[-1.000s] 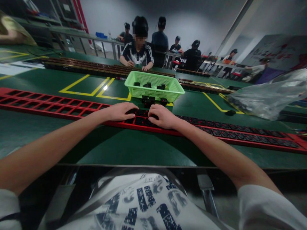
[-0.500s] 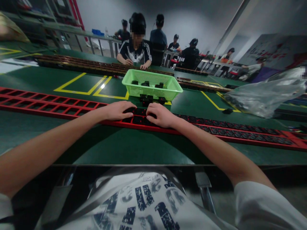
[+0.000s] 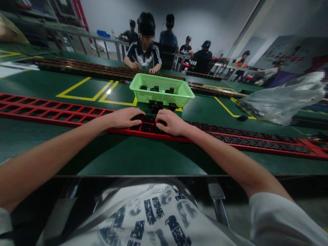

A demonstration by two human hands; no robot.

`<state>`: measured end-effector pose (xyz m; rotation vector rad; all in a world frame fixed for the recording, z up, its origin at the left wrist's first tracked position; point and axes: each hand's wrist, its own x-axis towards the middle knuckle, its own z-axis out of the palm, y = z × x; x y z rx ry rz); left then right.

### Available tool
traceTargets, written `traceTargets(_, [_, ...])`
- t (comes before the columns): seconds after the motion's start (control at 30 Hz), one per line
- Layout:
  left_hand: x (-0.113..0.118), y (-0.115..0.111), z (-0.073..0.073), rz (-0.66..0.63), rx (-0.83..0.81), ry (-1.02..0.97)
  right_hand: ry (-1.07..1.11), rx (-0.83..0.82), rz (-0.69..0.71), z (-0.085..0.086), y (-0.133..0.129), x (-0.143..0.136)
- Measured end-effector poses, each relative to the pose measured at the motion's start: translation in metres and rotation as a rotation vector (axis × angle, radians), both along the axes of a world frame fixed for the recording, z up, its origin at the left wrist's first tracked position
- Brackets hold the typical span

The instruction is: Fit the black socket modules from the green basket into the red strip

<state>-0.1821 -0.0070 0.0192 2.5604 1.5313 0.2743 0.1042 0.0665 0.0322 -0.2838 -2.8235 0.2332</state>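
Little shifts: on the near side of the green basket (image 3: 164, 98), my left hand (image 3: 126, 118) and right hand (image 3: 171, 122) stay at black parts (image 3: 146, 127) in the red frame (image 3: 148, 134), clamped or not I can't tell, apparently mid-work.

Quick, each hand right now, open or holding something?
Left hand: partly curled over the red frame; grip can't be told.
Right hand: curled beside black parts; grip can't be told.
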Motion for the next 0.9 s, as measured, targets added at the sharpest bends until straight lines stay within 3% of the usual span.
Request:
traceTargets(0.4, [0.002, -0.001, 0.0, 0.019, -0.018, -0.029, 0.036, 0.0, -0.014, 0.001, -0.001, 0.001])
traceTargets(0.67, [0.001, -0.001, -0.002, -0.009, -0.014, -0.06, 0.092, -0.004, -0.484, -0.005, 0.012, 0.0])
traceTargets(0.9, [0.001, -0.002, -0.006, -0.025, -0.009, -0.064, -0.069, -0.176, -0.477, -0.005, 0.022, -0.005])
